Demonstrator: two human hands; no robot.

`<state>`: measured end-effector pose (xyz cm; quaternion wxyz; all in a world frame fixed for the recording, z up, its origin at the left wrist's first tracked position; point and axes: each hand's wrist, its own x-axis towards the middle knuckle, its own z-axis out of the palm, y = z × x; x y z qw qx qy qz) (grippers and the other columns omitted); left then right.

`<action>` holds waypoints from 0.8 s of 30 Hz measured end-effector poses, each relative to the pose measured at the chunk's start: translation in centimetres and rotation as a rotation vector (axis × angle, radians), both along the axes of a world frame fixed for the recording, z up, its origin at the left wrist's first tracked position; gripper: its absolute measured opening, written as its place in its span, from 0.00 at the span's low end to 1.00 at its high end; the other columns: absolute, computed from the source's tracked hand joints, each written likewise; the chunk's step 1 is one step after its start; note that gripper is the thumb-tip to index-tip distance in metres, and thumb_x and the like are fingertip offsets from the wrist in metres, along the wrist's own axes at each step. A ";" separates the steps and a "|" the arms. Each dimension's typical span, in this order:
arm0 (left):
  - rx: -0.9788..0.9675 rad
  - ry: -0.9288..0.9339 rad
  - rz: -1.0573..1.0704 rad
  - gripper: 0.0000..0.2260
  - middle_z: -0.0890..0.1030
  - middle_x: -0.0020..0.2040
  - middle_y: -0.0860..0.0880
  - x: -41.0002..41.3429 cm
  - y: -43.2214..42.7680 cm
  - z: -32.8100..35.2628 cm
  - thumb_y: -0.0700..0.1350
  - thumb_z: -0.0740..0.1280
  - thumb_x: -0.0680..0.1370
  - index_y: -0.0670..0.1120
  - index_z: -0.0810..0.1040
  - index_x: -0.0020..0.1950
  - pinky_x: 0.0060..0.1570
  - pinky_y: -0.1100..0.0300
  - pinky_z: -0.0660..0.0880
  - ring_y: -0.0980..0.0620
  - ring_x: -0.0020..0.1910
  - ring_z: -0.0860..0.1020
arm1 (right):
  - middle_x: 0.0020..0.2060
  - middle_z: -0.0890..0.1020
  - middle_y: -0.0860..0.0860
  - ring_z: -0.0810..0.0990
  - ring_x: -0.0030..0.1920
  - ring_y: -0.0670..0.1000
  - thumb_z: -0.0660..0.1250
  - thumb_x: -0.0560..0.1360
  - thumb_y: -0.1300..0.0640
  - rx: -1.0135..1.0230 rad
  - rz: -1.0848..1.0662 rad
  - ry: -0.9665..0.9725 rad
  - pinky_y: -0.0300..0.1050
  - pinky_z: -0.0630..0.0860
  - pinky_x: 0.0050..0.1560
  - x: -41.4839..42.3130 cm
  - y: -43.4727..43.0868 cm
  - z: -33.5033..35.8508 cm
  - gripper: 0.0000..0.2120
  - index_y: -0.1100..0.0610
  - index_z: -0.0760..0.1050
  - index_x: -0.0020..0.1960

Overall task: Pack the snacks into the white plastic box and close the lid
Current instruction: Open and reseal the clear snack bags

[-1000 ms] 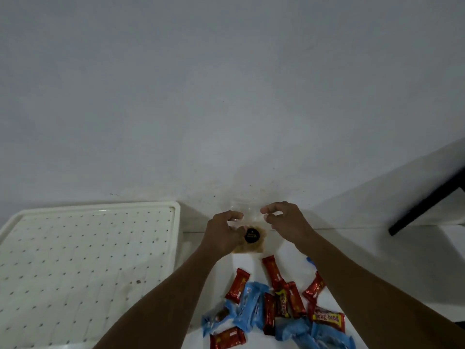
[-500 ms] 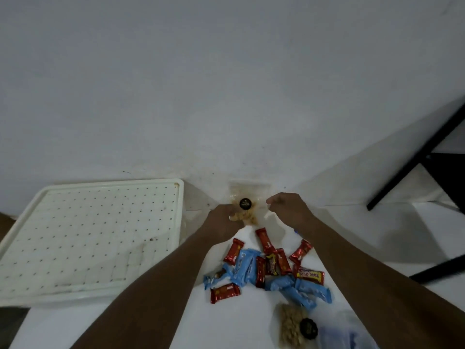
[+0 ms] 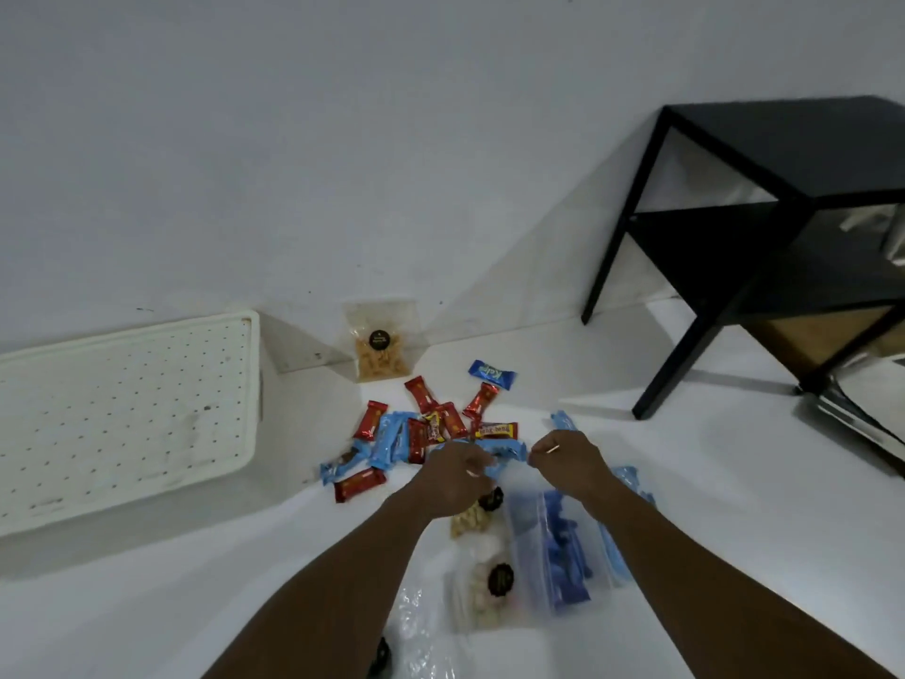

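The white plastic box (image 3: 147,487) stands at the left with its perforated lid on top. A clear bag of nuts (image 3: 379,352) leans against the wall. In front of it lies a heap of red snack bars (image 3: 421,431) and blue snack packets (image 3: 389,441). My left hand (image 3: 455,477) and my right hand (image 3: 570,458) meet just in front of the heap, fingers pinched on the two ends of a blue snack packet (image 3: 507,453). Below my hands lie two more nut bags (image 3: 489,588) and a clear bag of blue snacks (image 3: 558,546).
A black side table (image 3: 764,227) stands at the right, against the wall. One blue sweet (image 3: 491,372) lies apart behind the heap. Crumpled clear plastic (image 3: 421,629) lies between my forearms. All of it rests on a white floor.
My hands have let go of the nut bag, which now leans on the wall, and have drawn back toward me onto a blue packet. The view has tilted down and pulled back.
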<state>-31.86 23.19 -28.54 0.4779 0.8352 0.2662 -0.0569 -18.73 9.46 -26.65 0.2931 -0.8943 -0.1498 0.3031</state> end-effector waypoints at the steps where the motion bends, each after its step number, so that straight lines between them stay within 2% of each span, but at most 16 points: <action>1: 0.007 0.031 -0.010 0.16 0.80 0.58 0.47 0.1 -0.8 -0.3 0.43 0.72 0.75 0.43 0.80 0.62 0.50 0.69 0.69 0.53 0.56 0.78 | 0.41 0.83 0.59 0.77 0.37 0.50 0.70 0.74 0.57 -0.037 -0.022 0.012 0.43 0.74 0.45 -0.4 -0.9 -0.8 0.11 0.66 0.82 0.47; 4: 0.044 0.072 -0.035 0.16 0.79 0.62 0.47 0.4 -2.5 -1.7 0.41 0.69 0.77 0.44 0.78 0.64 0.52 0.67 0.70 0.51 0.60 0.78 | 0.35 0.80 0.56 0.80 0.39 0.53 0.71 0.72 0.52 -0.100 -0.059 0.096 0.46 0.77 0.46 -1.3 -2.8 -3.7 0.13 0.63 0.79 0.40; 6: 0.073 0.109 -0.050 0.16 0.78 0.63 0.48 0.3 -3.3 -2.2 0.41 0.68 0.77 0.45 0.77 0.65 0.55 0.63 0.72 0.50 0.61 0.77 | 0.38 0.81 0.54 0.82 0.43 0.55 0.72 0.70 0.51 -0.114 -0.069 0.131 0.44 0.77 0.42 -1.9 -3.2 -5.4 0.10 0.58 0.77 0.41; 9: 0.099 0.139 -0.055 0.16 0.78 0.65 0.47 0.1 -3.7 -2.5 0.41 0.68 0.77 0.46 0.78 0.65 0.66 0.57 0.71 0.49 0.64 0.76 | 0.40 0.81 0.53 0.83 0.48 0.56 0.70 0.69 0.53 -0.101 -0.074 0.114 0.46 0.78 0.46 -2.6 -3.1 -6.9 0.06 0.54 0.77 0.41; 11: 0.097 0.139 -0.041 0.15 0.79 0.64 0.47 -0.1 -3.6 -2.3 0.40 0.67 0.77 0.45 0.78 0.64 0.65 0.57 0.72 0.49 0.63 0.76 | 0.41 0.81 0.53 0.83 0.49 0.56 0.70 0.70 0.55 -0.080 -0.080 0.088 0.46 0.79 0.48 -2.9 -2.7 -7.1 0.04 0.54 0.76 0.39; 13: 0.072 0.145 0.001 0.16 0.78 0.65 0.48 -0.3 -3.1 -2.3 0.41 0.68 0.78 0.46 0.78 0.65 0.62 0.59 0.73 0.50 0.63 0.76 | 0.44 0.83 0.54 0.83 0.50 0.57 0.72 0.69 0.58 -0.020 -0.145 0.123 0.49 0.81 0.50 -3.0 -2.2 -6.7 0.03 0.54 0.78 0.41; 16: 0.055 0.113 0.034 0.18 0.77 0.66 0.48 -0.6 -2.3 -1.6 0.43 0.69 0.77 0.46 0.75 0.67 0.59 0.62 0.72 0.51 0.63 0.75 | 0.45 0.83 0.53 0.82 0.49 0.55 0.69 0.70 0.62 0.070 -0.174 0.084 0.50 0.82 0.51 -3.0 -1.4 -5.6 0.05 0.52 0.78 0.41; 20: 0.068 0.033 0.072 0.23 0.75 0.67 0.46 -0.2 -0.7 0.7 0.43 0.70 0.77 0.45 0.71 0.71 0.59 0.63 0.68 0.50 0.66 0.73 | 0.37 0.80 0.48 0.79 0.40 0.49 0.68 0.70 0.69 0.247 0.004 0.045 0.45 0.77 0.46 -2.7 0.3 -2.6 0.11 0.52 0.76 0.39; 22: -0.007 -0.009 0.126 0.28 0.73 0.69 0.47 0.4 0.7 2.2 0.42 0.72 0.75 0.47 0.68 0.73 0.65 0.57 0.71 0.47 0.67 0.73 | 0.34 0.79 0.47 0.76 0.36 0.45 0.67 0.70 0.71 0.288 0.116 0.008 0.42 0.73 0.42 -2.1 1.2 -0.2 0.14 0.52 0.76 0.38; 24: -0.123 -0.064 0.168 0.30 0.75 0.67 0.46 0.7 2.3 4.1 0.40 0.75 0.72 0.50 0.70 0.72 0.64 0.50 0.75 0.46 0.65 0.75 | 0.36 0.80 0.51 0.77 0.37 0.48 0.66 0.71 0.71 0.325 0.210 -0.011 0.39 0.74 0.39 -1.3 2.0 2.8 0.14 0.52 0.77 0.39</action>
